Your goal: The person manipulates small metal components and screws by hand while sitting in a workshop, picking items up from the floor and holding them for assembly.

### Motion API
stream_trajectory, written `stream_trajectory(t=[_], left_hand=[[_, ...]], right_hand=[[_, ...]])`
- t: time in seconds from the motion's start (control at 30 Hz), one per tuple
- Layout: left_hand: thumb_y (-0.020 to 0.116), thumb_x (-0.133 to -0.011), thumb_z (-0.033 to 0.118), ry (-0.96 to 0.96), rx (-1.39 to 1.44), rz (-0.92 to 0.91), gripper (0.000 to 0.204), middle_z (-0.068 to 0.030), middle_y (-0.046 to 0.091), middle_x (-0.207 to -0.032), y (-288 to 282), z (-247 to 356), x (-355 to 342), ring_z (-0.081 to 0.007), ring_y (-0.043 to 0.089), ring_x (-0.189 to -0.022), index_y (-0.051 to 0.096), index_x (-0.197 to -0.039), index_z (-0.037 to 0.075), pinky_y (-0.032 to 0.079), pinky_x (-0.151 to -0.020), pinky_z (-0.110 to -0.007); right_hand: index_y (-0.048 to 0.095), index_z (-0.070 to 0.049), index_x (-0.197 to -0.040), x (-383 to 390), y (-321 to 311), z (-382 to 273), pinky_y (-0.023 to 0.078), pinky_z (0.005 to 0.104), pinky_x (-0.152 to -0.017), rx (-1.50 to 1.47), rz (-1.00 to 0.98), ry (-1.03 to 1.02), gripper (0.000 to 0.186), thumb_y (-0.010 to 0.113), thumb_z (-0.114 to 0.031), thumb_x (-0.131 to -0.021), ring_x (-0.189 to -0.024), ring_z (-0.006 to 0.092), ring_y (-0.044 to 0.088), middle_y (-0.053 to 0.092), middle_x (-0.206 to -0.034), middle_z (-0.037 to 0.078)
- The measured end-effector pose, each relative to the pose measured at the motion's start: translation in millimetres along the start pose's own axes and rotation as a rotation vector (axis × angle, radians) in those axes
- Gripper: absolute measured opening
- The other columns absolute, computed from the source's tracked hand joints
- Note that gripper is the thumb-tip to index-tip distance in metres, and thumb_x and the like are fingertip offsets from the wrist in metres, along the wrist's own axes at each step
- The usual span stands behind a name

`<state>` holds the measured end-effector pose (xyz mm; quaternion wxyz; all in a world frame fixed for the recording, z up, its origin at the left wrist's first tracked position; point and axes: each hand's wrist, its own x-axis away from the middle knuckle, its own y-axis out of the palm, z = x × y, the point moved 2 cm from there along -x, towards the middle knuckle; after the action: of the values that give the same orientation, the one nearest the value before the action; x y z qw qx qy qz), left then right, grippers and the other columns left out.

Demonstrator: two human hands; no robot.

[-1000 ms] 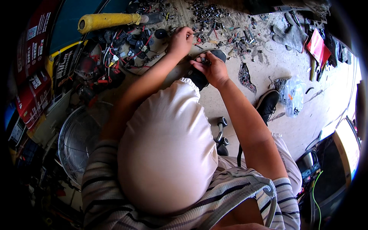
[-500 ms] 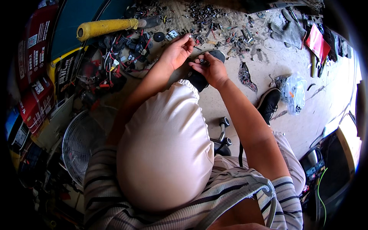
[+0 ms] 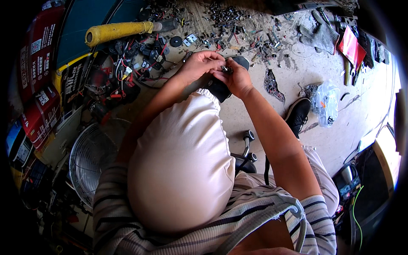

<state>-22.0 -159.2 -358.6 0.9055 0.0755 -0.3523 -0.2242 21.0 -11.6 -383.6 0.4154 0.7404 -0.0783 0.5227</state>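
Above my dark shoe (image 3: 241, 62), both hands meet at the fingertips. Small metal parts (image 3: 227, 69), dark and shiny, are gripped in the curled fingers of my right hand (image 3: 239, 78); their exact kind is too small to make out. My left hand (image 3: 199, 66) reaches in from the left, thumb and fingers pinched together beside those parts. Whatever lies between its fingertips is hidden. Beyond my hands, loose screws and small metal bits (image 3: 229, 17) are strewn across the floor.
A yellow-wrapped handle (image 3: 119, 32) lies at the upper left, above a heap of wired motor parts (image 3: 123, 76). A round fan guard (image 3: 91, 148) stands at my left. To the right are a clear plastic bag (image 3: 328, 104), a grey glove (image 3: 321, 37) and a chair caster (image 3: 249, 135).
My left hand has come back from the scattered bits on the floor, moving right and nearer, to meet my right hand. The right hand has stayed almost in place.
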Motion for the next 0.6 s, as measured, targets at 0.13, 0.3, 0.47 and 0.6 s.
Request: stream_trajectory(t=[0.13, 0.3, 0.47, 0.6], left_hand=[[0.063, -0.084, 0.014, 0.156, -0.143, 0.198, 0.016, 0.0002, 0.063, -0.084, -15, -13, -24, -0.0061, 0.053, -0.071, 0.064, -0.095, 0.003, 0.045, -0.065, -0.021], [0.059, -0.082, 0.006, 0.207, -0.588, 0.363, 0.015, -0.0077, 0.066, -0.089, -15, -15, -58, -0.012, 0.062, -0.082, 0.062, -0.096, 0.001, 0.048, -0.07, -0.025], [0.061, -0.075, 0.004, 0.481, -1.036, 0.553, 0.015, -0.0108, 0.061, -0.079, -11, -12, -68, -0.0272, 0.061, -0.073, 0.061, -0.09, 0.006, 0.049, -0.063, -0.036], [0.061, -0.073, 0.004, 0.503, -1.035, 0.558, 0.014, -0.0129, 0.058, -0.077, -14, -16, -69, -0.0319, 0.058, -0.072, 0.06, -0.087, 0.007, 0.048, -0.063, -0.04]], right_hand=[[0.049, 0.003, -0.092, 0, 0, 1, 0.057, 0.0362, -0.071, 0.003, -0.011, 0.01, 0.032, 0.037, -0.026, -0.097, -0.083, 0.0358, 0.064, 0.059, -0.086, 0.016], [0.049, 0.002, -0.091, 0, -1, 1, 0.057, 0.0365, -0.071, -0.002, -0.003, 0.003, 0.03, 0.038, -0.025, -0.097, -0.083, 0.0363, 0.064, 0.058, -0.085, 0.016], [0.049, 0.001, -0.09, 2, 1, 0, 0.057, 0.0367, -0.07, -0.004, 0.002, 0.002, 0.028, 0.039, -0.025, -0.097, -0.083, 0.0366, 0.064, 0.058, -0.085, 0.015], [0.049, 0.001, -0.09, 0, 0, 1, 0.057, 0.0368, -0.071, -0.007, -0.005, -0.003, 0.028, 0.039, -0.025, -0.097, -0.084, 0.0368, 0.064, 0.058, -0.085, 0.015]])
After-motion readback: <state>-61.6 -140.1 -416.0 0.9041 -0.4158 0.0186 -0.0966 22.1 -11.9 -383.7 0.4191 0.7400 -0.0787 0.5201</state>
